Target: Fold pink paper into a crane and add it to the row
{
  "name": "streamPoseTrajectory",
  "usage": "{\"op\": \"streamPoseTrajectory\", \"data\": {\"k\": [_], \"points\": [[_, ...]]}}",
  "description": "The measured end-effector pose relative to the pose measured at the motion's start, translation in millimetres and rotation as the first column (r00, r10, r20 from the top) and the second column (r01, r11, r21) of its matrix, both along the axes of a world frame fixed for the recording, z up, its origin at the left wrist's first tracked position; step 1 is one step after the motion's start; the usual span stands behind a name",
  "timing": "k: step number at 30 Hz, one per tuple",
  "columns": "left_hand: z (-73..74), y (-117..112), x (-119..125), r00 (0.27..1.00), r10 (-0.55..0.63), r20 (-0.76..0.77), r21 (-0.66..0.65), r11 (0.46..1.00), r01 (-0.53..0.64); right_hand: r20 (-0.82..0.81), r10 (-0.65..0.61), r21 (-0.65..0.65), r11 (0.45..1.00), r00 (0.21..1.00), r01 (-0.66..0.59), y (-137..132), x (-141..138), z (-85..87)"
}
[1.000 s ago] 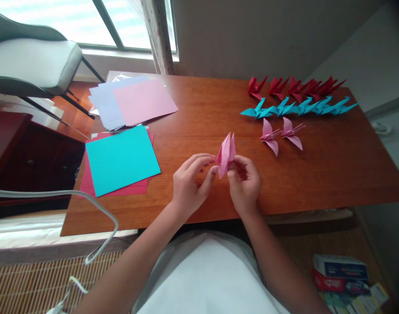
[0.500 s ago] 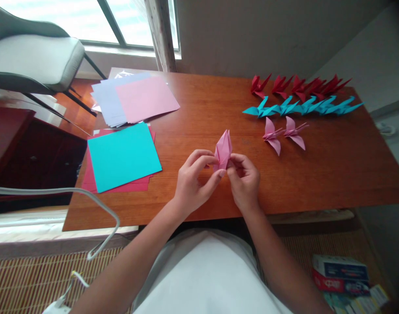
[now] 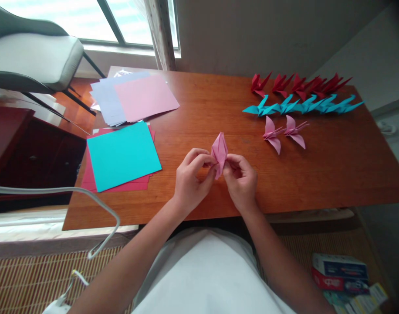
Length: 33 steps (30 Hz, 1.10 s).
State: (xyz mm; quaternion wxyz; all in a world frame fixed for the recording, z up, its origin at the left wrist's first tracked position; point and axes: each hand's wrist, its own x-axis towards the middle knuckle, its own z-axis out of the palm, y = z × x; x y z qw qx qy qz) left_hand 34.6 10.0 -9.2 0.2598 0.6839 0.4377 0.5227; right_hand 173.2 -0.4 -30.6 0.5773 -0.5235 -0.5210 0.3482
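From my post I have both hands on a folded pink paper (image 3: 220, 147): my left hand (image 3: 193, 179) pinches its lower left side and my right hand (image 3: 242, 181) its lower right, each grip closed with thumb and fingers. I hold it over the near middle of the counter (image 3: 199, 117). Right of it I see 2 pink birds (image 3: 272, 136), with 5 blue birds (image 3: 286, 107) behind them and 5 red birds (image 3: 256, 83) farthest back. Leftward, a blue sheet (image 3: 124, 157) lies on red sheets (image 3: 141, 185).
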Motion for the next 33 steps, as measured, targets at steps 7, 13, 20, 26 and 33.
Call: {"op": "streamPoseTrajectory", "data": {"k": [7,13,20,26,33], "points": [[0.9,-4.1,0.2,0.997,0.0,-0.074,0.04,0.999,0.003,0.122,-0.007,0.076,0.997,0.993,-0.002,-1.3,2.6,-2.2],[3.7,-2.9,0.6,0.998,0.022,-0.053,0.041,0.999,-0.02,0.177,0.007,0.149,0.988,0.984,-0.034,-2.1,1.7,-1.5],[5.6,-2.5,-0.8,1.0,-0.001,-0.016,0.021,1.0,0.001,0.15,-0.037,0.101,0.995,0.988,0.022,-1.7,-0.1,-4.0],[-1.6,-3.1,0.2,0.997,0.014,0.079,-0.046,0.999,-0.01,0.149,-0.047,0.094,0.995,0.988,0.034,-2.3,0.8,-2.5],[-5.9,-1.3,-0.4,0.977,0.002,0.214,-0.186,0.982,0.038,0.116,-0.049,0.051,0.998,0.992,0.043,-2.8,0.5,-2.2]]}}
